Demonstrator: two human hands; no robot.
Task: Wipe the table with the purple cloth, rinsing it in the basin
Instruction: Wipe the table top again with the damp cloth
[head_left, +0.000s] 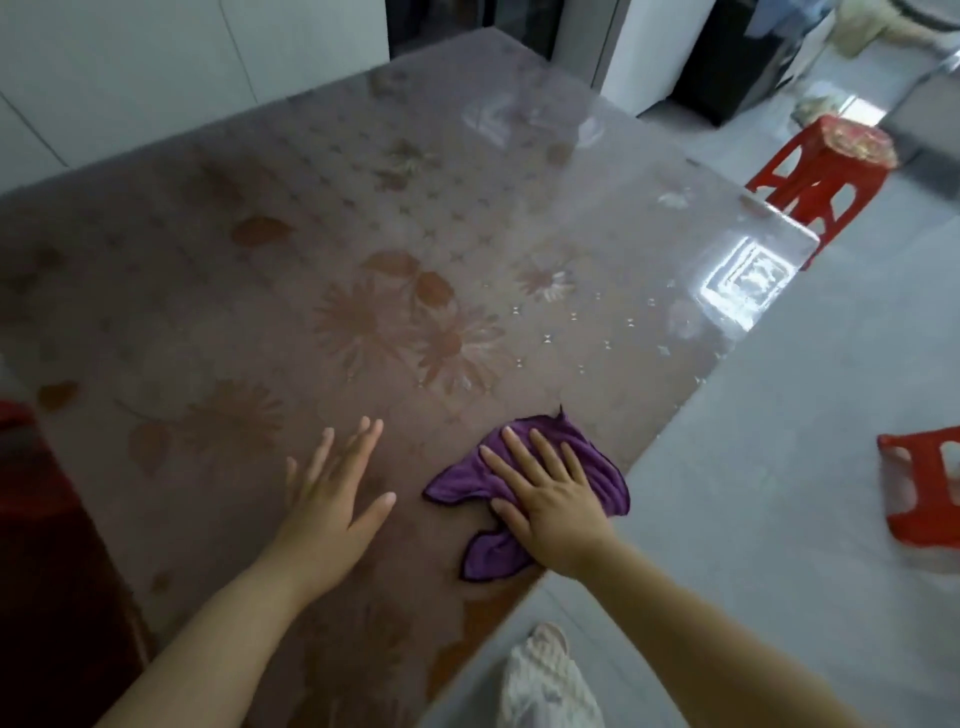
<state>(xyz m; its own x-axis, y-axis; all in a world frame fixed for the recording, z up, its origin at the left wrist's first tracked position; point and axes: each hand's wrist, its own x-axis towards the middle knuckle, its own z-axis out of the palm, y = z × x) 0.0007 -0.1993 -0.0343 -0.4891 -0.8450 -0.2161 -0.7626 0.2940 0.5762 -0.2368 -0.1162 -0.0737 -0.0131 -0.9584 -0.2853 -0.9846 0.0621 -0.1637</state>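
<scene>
With its fingers (524, 457) spread flat, the right hand (550, 504) presses down on the purple cloth (597, 467), which lies bunched near the table's (260, 291) right edge. The left hand (332, 493) rests open beside it, holding nothing. Good wiping probably needs even palm pressure and overlapping strokes, with the cloth spread wider. No basin shows.

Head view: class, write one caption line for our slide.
Right hand presses purple cloth on floral table; left hand flat beside it.
</scene>
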